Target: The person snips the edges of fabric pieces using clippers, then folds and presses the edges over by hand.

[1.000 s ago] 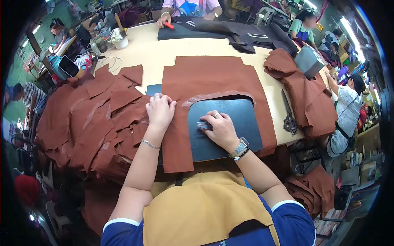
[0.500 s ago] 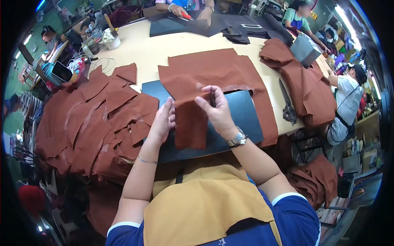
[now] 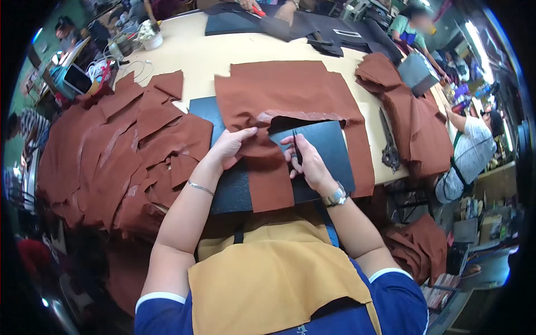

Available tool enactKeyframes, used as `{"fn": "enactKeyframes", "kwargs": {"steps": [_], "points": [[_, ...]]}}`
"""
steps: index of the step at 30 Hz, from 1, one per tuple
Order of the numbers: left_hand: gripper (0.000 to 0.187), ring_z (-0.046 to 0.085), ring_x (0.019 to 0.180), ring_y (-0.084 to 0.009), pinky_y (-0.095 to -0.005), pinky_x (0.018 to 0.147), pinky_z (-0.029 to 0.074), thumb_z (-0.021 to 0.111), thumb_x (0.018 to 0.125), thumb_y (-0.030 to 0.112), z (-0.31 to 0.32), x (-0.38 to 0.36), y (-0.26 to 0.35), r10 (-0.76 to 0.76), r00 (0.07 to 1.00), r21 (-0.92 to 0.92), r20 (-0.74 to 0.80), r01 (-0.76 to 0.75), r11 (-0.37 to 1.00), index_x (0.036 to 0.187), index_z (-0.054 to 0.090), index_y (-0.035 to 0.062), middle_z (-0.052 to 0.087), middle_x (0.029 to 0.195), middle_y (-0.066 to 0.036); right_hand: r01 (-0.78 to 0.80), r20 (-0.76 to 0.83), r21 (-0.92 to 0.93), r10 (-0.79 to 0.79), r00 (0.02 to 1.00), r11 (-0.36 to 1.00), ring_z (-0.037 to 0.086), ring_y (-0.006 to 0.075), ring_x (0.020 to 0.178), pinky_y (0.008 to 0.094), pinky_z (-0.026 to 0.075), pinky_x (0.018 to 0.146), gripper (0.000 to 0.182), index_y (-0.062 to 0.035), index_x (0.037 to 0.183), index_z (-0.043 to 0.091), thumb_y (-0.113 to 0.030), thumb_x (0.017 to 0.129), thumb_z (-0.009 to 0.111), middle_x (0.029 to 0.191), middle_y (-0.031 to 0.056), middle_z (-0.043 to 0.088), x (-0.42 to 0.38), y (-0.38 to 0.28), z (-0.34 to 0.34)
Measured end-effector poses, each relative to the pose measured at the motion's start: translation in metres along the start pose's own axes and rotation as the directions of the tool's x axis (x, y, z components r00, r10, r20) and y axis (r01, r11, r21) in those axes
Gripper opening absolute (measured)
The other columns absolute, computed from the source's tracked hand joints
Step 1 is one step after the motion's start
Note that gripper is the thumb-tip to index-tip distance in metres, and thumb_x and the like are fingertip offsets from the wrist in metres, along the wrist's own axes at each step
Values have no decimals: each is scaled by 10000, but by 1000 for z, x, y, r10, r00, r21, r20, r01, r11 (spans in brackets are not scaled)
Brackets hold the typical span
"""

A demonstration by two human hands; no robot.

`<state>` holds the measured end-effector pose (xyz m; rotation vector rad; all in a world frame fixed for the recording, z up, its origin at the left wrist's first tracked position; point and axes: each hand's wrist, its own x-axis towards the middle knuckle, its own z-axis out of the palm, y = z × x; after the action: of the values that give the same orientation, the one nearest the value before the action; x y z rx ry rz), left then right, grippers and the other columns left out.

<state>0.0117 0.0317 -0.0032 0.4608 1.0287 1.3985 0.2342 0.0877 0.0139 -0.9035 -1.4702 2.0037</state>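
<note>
A rust-brown sheet of material (image 3: 285, 84) lies on the table, partly over a dark board (image 3: 329, 148). One strip of it hangs toward me across the board's front edge. My left hand (image 3: 231, 146) pinches the bunched upper part of that strip, thumb on top. To the right of the strip, my right hand (image 3: 307, 162) is closed around a thin dark tool (image 3: 297, 146) whose tip points away from me. A dark gap shows between the sheet's curved edge and the board.
Rust-brown pieces (image 3: 111, 156) are heaped at left. More folded material (image 3: 410, 120) lies at right, beside black scissors (image 3: 388, 139) and a metal block (image 3: 417, 72). Across the table (image 3: 190, 53), a co-worker's hands (image 3: 286, 12) handle dark material. Another person (image 3: 474, 139) is at right.
My left hand has moved up onto the strip and bunched it. My right hand has let go of the strip and moved lower right, with the dark tool now visible.
</note>
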Motion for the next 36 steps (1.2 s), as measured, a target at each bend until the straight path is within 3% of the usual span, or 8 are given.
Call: {"fn": "enactKeyframes", "kwargs": {"steps": [4, 7, 8, 11, 14, 17, 32, 36], "points": [[139, 674, 825, -158, -306, 734, 575, 611, 932, 135, 2, -1, -1, 10, 994, 9, -106, -9, 1000, 1010, 648, 27, 679, 920, -55, -199, 79, 41, 196, 978, 979, 393, 46, 539, 190, 374, 449, 381, -88, 1195, 526, -424, 1035, 445, 739, -23, 464, 16, -13, 4], [109, 655, 774, -148, -299, 690, 570, 603, 931, 128, 2, 1, -4, 27, 996, -25, -80, -29, 999, 952, 636, 27, 658, 863, -48, -285, 137, 63, 275, 952, 956, 381, 47, 542, 185, 318, 446, 377, -102, 1187, 533, -434, 1032, 446, 724, -35, 442, 34, -23, 3], [97, 639, 733, -146, -292, 661, 563, 598, 929, 121, 2, 0, -5, 31, 996, -26, -87, -34, 999, 923, 625, 28, 643, 823, -46, -351, 196, 202, 313, 929, 914, 353, 42, 533, 181, 277, 432, 373, -112, 1180, 539, -439, 1033, 437, 713, -44, 424, 41, -20, 0], [116, 634, 709, -152, -297, 667, 561, 589, 933, 131, 1, -1, -5, 20, 995, -7, -96, -20, 1000, 913, 625, 23, 638, 805, -49, -404, 280, 254, 333, 901, 879, 327, 39, 519, 175, 250, 414, 373, -116, 1179, 542, -440, 1033, 430, 706, -49, 418, 53, -13, -7], [261, 679, 852, -185, -327, 739, 575, 608, 913, 124, -14, 8, -13, 24, 999, -29, -34, -25, 999, 1153, 579, 25, 671, 979, -84, -405, 291, 298, 321, 901, 865, 308, 28, 495, 164, 216, 388, 355, -112, 1170, 540, -422, 1035, 435, 693, -50, 409, 52, -12, -9], [152, 630, 690, -164, -315, 693, 557, 568, 934, 149, 2, -3, -5, 20, 998, 45, -67, -17, 999, 877, 620, 18, 618, 765, -54, -426, 307, 384, 322, 895, 819, 297, 23, 480, 162, 207, 374, 353, -107, 1166, 536, -419, 1037, 435, 675, -54, 393, 56, -10, -13], [123, 632, 706, -162, -303, 671, 548, 565, 935, 141, 0, -3, -6, 23, 998, 28, -59, -22, 999, 949, 604, 26, 622, 793, -59, -363, 308, 351, 260, 915, 863, 306, 16, 467, 148, 228, 376, 332, -91, 1129, 534, -392, 1055, 414, 654, -52, 402, 53, -9, -12], [115, 636, 718, -153, -296, 656, 548, 575, 930, 129, 5, -6, -3, 20, 991, -2, -133, -21, 1000, 974, 612, 29, 643, 822, -51, -348, 291, 359, 250, 924, 866, 311, 15, 469, 147, 231, 375, 323, -91, 1116, 536, -387, 1056, 420, 658, -50, 410, 48, -6, -15]]}}
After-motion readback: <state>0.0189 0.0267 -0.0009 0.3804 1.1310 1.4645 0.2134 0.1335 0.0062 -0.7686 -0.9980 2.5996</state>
